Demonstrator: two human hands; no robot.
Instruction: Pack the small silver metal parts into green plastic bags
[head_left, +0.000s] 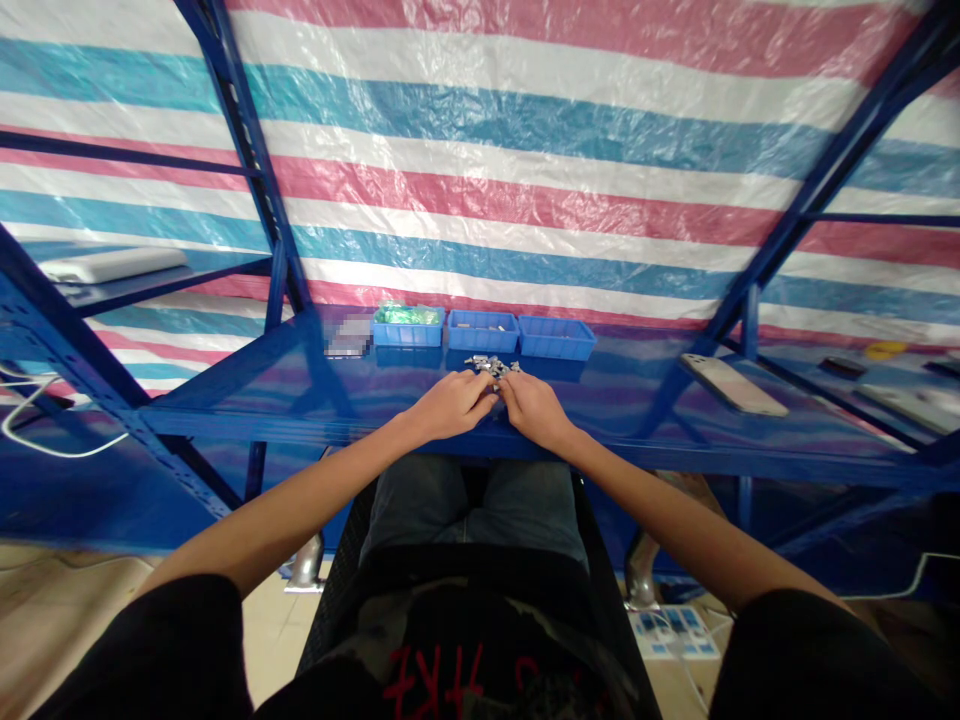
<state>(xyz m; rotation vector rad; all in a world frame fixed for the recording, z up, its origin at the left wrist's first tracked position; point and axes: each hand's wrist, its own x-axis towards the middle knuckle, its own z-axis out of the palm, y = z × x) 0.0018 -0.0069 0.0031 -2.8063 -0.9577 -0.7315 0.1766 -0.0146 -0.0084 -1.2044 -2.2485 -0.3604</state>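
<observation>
My left hand (459, 404) and my right hand (534, 408) meet at the front of the blue shelf top, fingertips close together. Both have their fingers closed in a pinch, and what sits between them is too small to name. Just beyond the fingers lies a small heap of shiny metal parts (487, 364). Behind the heap stand three blue bins: the left bin (409, 334) holds green plastic wrapping (407, 314), the middle bin (482, 338) has a few small pieces inside, and the right bin (557, 346) shows no contents that I can make out.
A pale phone (735, 384) lies on the shelf to the right. Left of the bins is a blurred-out flat item (349, 336). Blue metal uprights (259, 170) frame the shelf, with a striped plastic sheet (525, 200) behind. A white device (116, 264) rests on the left shelf.
</observation>
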